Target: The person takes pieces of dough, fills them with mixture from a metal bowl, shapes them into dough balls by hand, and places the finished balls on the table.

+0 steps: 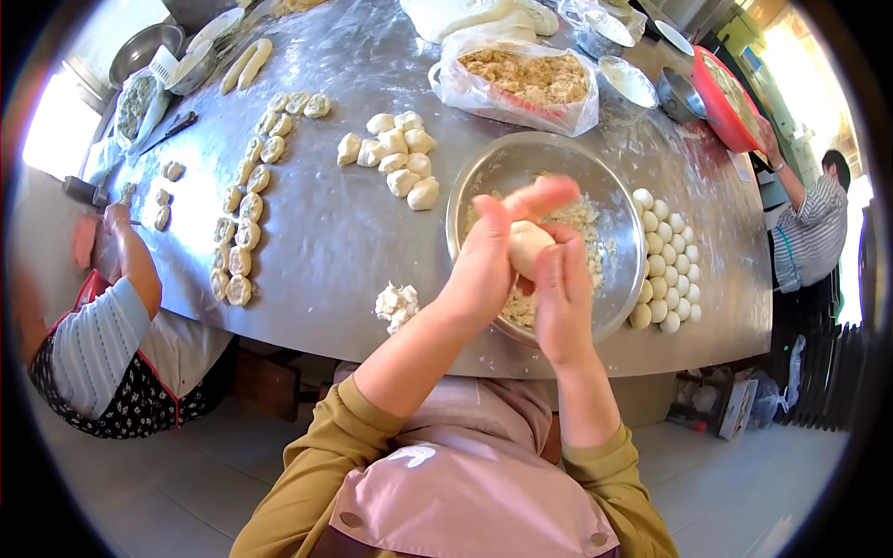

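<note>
One smooth, cream-coloured, rounded lump of soft dough (528, 249) shows in the head view, held between the person's two bare hands above a wide, round, shiny steel bowl (616, 200). Its surface looks matt and plain, without visible folds. The exposed part runs slightly longer from top to bottom than across; the hands cover its ends, so its true long axis cannot be told.

The right hand (565, 298) has its fingers curled and its thumb laid along the lump, gripping its right side. The left hand (486, 256) lies against the left side, thumb raised and fingers stretched loosely across above the dough; motion blurs them, and whether they grip cannot be told.

Below, pale crumbly filling (586, 219) lies in the bowl, which stands on a grey metal table (326, 251), with small whitish dough balls (672, 260) just beside it.
</note>
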Motion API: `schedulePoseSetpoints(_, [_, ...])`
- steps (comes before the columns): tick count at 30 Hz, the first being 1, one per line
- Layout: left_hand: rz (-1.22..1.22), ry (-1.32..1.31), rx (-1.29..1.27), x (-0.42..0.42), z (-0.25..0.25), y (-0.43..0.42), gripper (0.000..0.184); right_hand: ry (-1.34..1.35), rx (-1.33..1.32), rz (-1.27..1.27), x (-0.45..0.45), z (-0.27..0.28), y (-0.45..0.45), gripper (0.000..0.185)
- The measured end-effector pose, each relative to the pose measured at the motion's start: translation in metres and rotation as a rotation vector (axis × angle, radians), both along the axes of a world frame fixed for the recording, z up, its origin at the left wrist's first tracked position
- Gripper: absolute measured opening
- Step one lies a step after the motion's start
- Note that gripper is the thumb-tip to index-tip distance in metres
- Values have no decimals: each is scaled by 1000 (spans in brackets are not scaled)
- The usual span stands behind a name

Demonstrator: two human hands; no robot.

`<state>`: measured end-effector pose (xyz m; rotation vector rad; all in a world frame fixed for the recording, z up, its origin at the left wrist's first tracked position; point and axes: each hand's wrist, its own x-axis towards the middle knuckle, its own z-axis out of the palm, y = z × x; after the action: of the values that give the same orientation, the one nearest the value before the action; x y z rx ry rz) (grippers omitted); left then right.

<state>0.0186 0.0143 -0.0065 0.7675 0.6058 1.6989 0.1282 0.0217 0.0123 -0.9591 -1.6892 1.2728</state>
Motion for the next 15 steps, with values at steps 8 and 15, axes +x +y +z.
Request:
schedulePoseSetpoints(8, [-5, 272, 22, 3, -9, 0, 71, 117, -1, 63, 4, 7, -2, 60])
schedulePoseSetpoints(15, [55, 106, -34, 18, 8, -3, 57, 52, -159, 142, 20, 13, 0, 60])
